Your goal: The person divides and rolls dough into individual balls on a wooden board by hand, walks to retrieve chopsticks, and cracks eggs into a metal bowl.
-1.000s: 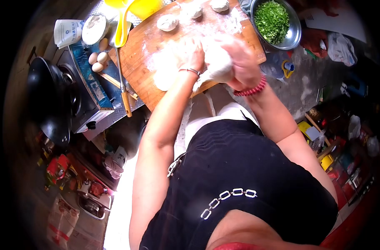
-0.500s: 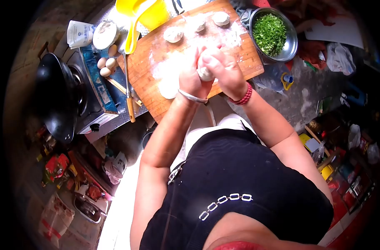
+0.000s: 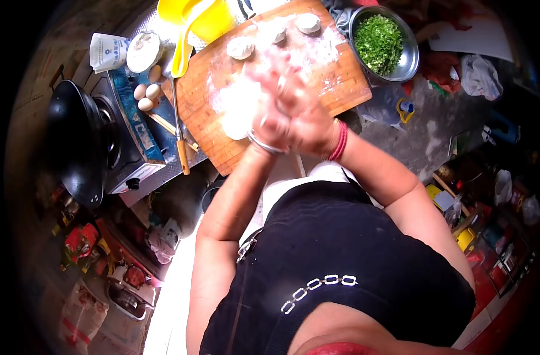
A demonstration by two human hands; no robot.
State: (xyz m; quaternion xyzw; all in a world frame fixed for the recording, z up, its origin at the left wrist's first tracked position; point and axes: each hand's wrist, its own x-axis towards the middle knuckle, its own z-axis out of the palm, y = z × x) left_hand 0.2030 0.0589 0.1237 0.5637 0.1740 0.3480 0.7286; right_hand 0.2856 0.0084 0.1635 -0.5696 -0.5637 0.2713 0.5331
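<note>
My left hand, with a silver bangle at its wrist, and my right hand, with a red beaded bracelet, are pressed palm to palm above the near part of a floured wooden board. Motion smears their fingers, which point away from me. A dough ball lies between the palms, mostly hidden by them now. Farther back on the board rest three more pieces: a left dough ball, a middle dough ball and a right dough ball. White flour covers the board left of my hands.
At right stands a metal bowl of chopped greens. A yellow basin, a bowl of flour, several eggs and a long wooden-handled tool sit at left. Beyond them is a black wok on a stove.
My hands have drawn a little towards my body, and the right palm has slid along the left. The dough ball, visible between them before, is now covered. The view has shifted slightly.
</note>
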